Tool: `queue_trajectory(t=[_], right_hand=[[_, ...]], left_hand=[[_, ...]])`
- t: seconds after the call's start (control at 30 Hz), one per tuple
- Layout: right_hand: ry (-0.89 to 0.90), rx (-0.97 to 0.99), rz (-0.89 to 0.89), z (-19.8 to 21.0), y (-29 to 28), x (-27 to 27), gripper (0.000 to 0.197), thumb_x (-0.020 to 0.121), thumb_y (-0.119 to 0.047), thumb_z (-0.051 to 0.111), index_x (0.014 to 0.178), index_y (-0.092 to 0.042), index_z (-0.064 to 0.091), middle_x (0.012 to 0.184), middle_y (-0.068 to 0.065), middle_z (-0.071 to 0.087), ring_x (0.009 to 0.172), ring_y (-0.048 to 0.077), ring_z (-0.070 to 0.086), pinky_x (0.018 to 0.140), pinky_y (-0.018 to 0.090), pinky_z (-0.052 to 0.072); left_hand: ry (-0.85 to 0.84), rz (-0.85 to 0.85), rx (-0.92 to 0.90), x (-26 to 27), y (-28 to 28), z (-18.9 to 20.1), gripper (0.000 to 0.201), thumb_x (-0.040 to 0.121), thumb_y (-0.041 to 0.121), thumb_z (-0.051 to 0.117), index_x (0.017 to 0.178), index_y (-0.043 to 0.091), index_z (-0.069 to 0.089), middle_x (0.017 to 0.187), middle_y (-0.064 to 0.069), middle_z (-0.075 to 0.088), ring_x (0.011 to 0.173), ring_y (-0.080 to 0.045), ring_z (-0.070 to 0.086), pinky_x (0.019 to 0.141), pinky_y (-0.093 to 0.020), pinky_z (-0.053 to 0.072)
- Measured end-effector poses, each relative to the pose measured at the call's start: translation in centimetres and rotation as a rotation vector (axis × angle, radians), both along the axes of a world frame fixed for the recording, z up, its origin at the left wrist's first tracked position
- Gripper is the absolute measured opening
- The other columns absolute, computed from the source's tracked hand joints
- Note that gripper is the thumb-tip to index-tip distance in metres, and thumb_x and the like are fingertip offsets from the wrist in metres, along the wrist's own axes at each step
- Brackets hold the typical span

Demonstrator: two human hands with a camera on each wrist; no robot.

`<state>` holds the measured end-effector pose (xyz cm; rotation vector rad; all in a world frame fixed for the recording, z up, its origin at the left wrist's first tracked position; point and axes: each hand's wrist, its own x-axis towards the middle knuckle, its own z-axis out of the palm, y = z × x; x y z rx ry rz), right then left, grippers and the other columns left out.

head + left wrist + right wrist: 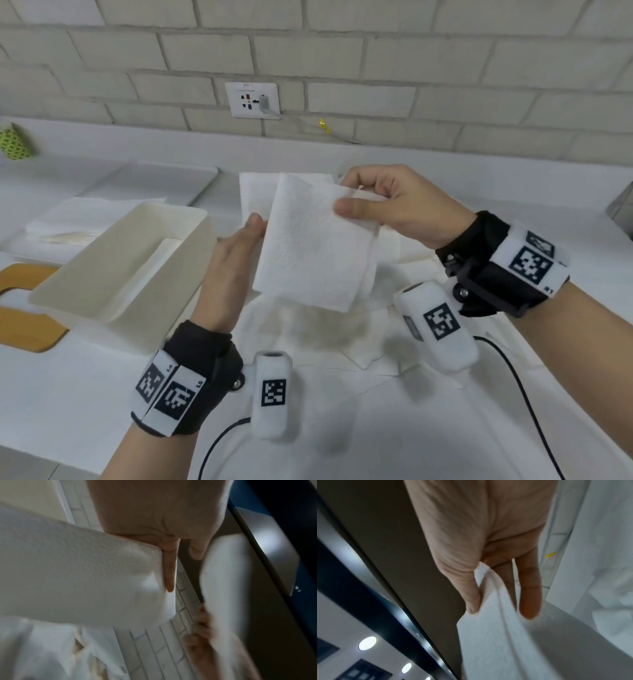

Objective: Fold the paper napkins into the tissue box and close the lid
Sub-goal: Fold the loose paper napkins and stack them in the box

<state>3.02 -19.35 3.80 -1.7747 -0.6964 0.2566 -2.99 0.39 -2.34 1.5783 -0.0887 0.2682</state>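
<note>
A white paper napkin (pixel 315 246), folded over, hangs in the air above the table. My right hand (pixel 356 202) pinches its upper right corner between thumb and fingers; the right wrist view shows that pinch (pixel 501 609) on the napkin (pixel 505 642). My left hand (pixel 239 246) lies with straight fingers along the napkin's left edge. In the left wrist view the napkin (pixel 77 581) covers most of the left hand (pixel 181 566), with the thumb free. The cream tissue box (pixel 113 240) stands open at the left with folded napkins (pixel 161 260) inside. Its wooden lid (pixel 27 308) lies flat further left.
Loose unfolded napkins (pixel 325 339) lie on the white table under my hands, and a flat pile (pixel 68 219) sits behind the box. A green cup (pixel 13 140) stands far left. A wall socket (pixel 253 99) is on the brick wall. Black cables (pixel 520 394) trail from my wrists.
</note>
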Motion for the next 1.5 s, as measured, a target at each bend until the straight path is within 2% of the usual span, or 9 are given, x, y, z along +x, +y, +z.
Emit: queue_trajectory(t=[0.2,0.37,0.57,0.77,0.97,1.17,1.33,1.4,1.5], right_hand=[[-0.072,0.007,-0.121,-0.9,0.9,0.1,0.013,0.089,-0.016,0.058,0.077,-0.015,0.063,0.071,-0.004,0.060,0.063,0.008,0.054,0.056,0.019,0.043],[0.148,0.209,-0.069,-1.1,0.7,-0.2,0.018,0.092,-0.012,0.048,0.082,-0.006,0.062,0.065,-0.005,0.065,0.056,0.009,0.061,0.051,0.020,0.050],[0.297,0.310,-0.009,-1.0,0.9,-0.2,0.021,0.074,-0.024,0.054,0.080,-0.010,0.068,0.070,-0.001,0.068,0.061,0.011,0.064,0.052,0.021,0.050],[0.337,0.304,0.063,-0.9,0.9,-0.1,0.019,0.080,-0.018,0.051,0.093,-0.009,0.062,0.073,-0.003,0.067,0.065,0.010,0.064,0.056,0.021,0.051],[0.132,0.334,-0.128,-1.3,1.7,-0.4,0.031,0.086,0.013,0.050,0.085,-0.018,0.043,0.071,0.000,0.060,0.057,0.011,0.055,0.051,0.022,0.047],[-0.081,0.223,-0.204,-1.6,2.0,-0.9,0.032,0.080,0.015,0.057,0.075,-0.016,0.058,0.074,-0.008,0.058,0.058,0.001,0.056,0.058,0.015,0.046],[-0.262,0.049,-0.205,-0.6,1.4,-1.0,0.035,0.072,0.012,0.068,0.084,-0.019,0.057,0.091,-0.009,0.054,0.076,0.020,0.065,0.071,0.036,0.054],[-0.480,-0.120,-0.178,0.1,1.1,-1.2,0.033,0.073,0.007,0.059,0.094,-0.018,0.058,0.089,-0.012,0.056,0.078,0.018,0.060,0.071,0.027,0.049],[-0.604,-0.300,-0.091,0.9,0.7,-1.6,0.044,0.073,0.003,0.058,0.106,-0.023,0.048,0.090,0.006,0.066,0.078,0.009,0.056,0.075,0.021,0.046]], left_hand=[[0.044,-0.039,-0.039,-0.3,-1.0,-0.1,0.035,0.083,0.040,0.055,0.068,0.011,0.067,0.071,0.001,0.069,0.066,-0.012,0.064,0.060,-0.021,0.050],[0.018,0.007,-0.143,-0.2,-0.3,-0.2,0.027,0.082,0.039,0.053,0.071,0.022,0.071,0.077,0.005,0.073,0.073,-0.007,0.068,0.064,-0.017,0.052],[0.008,-0.029,-0.182,0.0,-0.1,-0.8,0.021,0.080,0.033,0.057,0.077,0.019,0.072,0.082,0.005,0.074,0.076,-0.008,0.069,0.065,-0.018,0.052],[0.016,-0.071,-0.307,0.5,-0.1,-0.9,0.027,0.077,0.047,0.058,0.078,0.029,0.078,0.093,0.005,0.074,0.090,-0.007,0.068,0.074,-0.017,0.051],[0.013,-0.054,-0.244,0.7,-0.8,-1.6,0.036,0.093,0.043,0.044,0.091,0.025,0.075,0.101,0.004,0.073,0.099,-0.011,0.067,0.082,-0.021,0.051],[-0.003,-0.056,-0.174,0.6,-0.9,-1.5,0.027,0.087,0.033,0.048,0.102,0.018,0.065,0.096,0.009,0.073,0.091,-0.006,0.067,0.074,-0.018,0.051],[-0.002,-0.007,-0.043,0.9,0.0,-1.0,0.018,0.097,0.016,0.047,0.097,0.021,0.064,0.087,0.020,0.071,0.085,0.006,0.064,0.073,-0.010,0.046],[-0.007,0.049,-0.013,1.2,0.8,-0.6,0.022,0.099,0.016,0.044,0.100,0.024,0.065,0.092,0.022,0.071,0.091,0.009,0.062,0.081,-0.011,0.045],[-0.043,0.059,0.097,1.6,1.9,-0.4,0.029,0.100,0.032,0.042,0.114,0.024,0.065,0.120,0.014,0.065,0.120,-0.001,0.053,0.110,-0.033,0.035]])
